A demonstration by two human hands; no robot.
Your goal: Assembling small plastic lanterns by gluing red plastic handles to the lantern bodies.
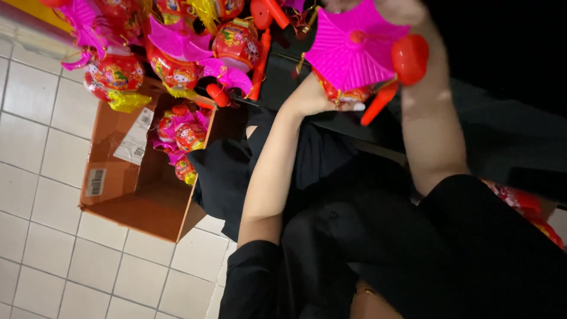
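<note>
A toy lantern with a bright pink umbrella-shaped roof [348, 50] and a red patterned body [342, 94] is held up in front of me. My left hand [308, 97] grips the red body from below and the left. My right hand [401, 9] reaches to the roof's top edge and is mostly cut off by the frame, so its fingers are hard to see. A red round knob [409, 58] and an orange-red stick handle [378, 103] hang on the lantern's right side, against my right forearm.
An open cardboard box [127, 189] lies on the white tiled floor [35, 224], with several red-and-pink lanterns [183, 142] in it. More such lanterns [174, 68] are bunched above the box. Another red lantern [525, 207] shows behind my right sleeve.
</note>
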